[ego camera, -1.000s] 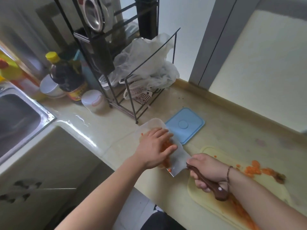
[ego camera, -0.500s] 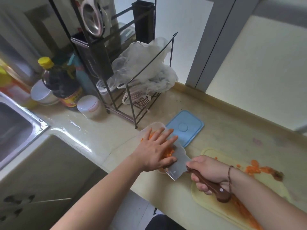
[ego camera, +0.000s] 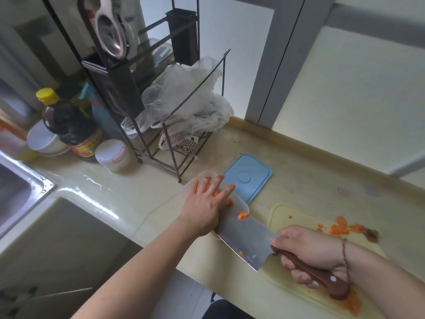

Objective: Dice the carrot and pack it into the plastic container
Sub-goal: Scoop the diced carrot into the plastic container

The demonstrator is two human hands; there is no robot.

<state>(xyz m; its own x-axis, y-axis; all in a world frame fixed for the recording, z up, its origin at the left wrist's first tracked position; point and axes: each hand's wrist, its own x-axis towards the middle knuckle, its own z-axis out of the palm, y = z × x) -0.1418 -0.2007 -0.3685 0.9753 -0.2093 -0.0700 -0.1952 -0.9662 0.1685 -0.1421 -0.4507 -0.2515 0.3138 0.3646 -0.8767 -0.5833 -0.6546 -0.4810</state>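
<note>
Now my left hand (ego camera: 207, 208) lies flat with its fingers spread and straight over the clear plastic container (ego camera: 202, 178), pressing on the diced orange carrot (ego camera: 217, 194) inside it. My right hand (ego camera: 305, 252) is curled tight round the brown wooden handle of the broad steel cleaver (ego camera: 246, 236), whose flat blade reaches across to the container's near edge and carries a few carrot bits. Just beyond the container lies its pale blue square lid (ego camera: 248, 177). To the container's right, the pale yellow cutting board (ego camera: 282, 212) holds more carrot scraps. Behind the container stands a black wire rack (ego camera: 161, 125).
</note>
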